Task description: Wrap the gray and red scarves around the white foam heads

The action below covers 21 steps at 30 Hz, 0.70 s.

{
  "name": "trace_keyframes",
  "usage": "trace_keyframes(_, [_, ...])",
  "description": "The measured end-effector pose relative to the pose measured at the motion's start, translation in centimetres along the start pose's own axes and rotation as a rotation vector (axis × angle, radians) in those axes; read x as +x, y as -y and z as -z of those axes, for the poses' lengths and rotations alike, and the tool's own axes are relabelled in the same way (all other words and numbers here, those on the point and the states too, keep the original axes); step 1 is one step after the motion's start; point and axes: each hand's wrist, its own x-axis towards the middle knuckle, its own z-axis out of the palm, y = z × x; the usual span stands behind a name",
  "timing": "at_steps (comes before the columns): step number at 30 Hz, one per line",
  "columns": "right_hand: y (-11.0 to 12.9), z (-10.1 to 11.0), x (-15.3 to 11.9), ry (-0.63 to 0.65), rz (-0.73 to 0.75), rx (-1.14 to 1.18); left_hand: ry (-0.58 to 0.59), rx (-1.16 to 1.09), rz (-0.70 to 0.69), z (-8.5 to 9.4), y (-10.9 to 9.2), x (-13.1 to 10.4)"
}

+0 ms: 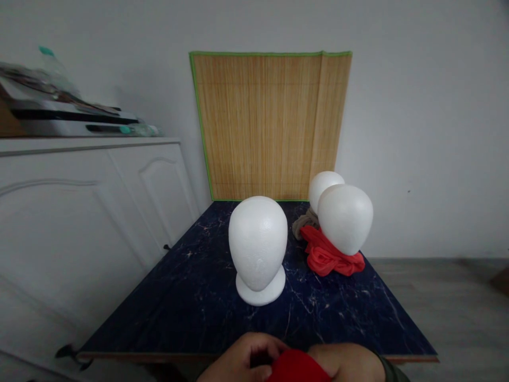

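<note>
At the bottom edge of the view, in front of the near table edge, my left hand [246,358] has its fingers curled on a piece of red cloth [297,366]. My right hand [344,363] reaches in from the other side, with its fingers hidden behind or inside the red cloth. Most of the cloth lies below the view, so I cannot tell its full shape. Just beyond my hands, a white foam mannequin head [257,244] stands upright on its round base, bare and apart from both hands.
On the dark blue marbled table [178,307], a second foam head [345,217] has bright red fabric [328,257] around its base. Behind it is another foam head [325,183] with grey-brown fabric [304,224]. White cabinets [151,185] line the left; a bamboo mat [270,122] hangs behind.
</note>
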Motion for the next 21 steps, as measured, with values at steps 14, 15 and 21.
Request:
trace_keyframes(14, [0.9,-1.1,-0.2,-0.629,-0.311,0.063,-0.242,0.260,-0.046,2.1,-1.9,-1.6])
trace_keyframes(15, [0.9,-1.1,-0.2,-0.632,-0.311,0.025,-0.295,0.279,-0.052,2.3,-1.7,-1.8])
trace_keyframes(21, [-0.8,-1.4,0.2,-0.636,-0.325,0.037,-0.521,-0.061,0.144,2.3,-0.4,-2.5])
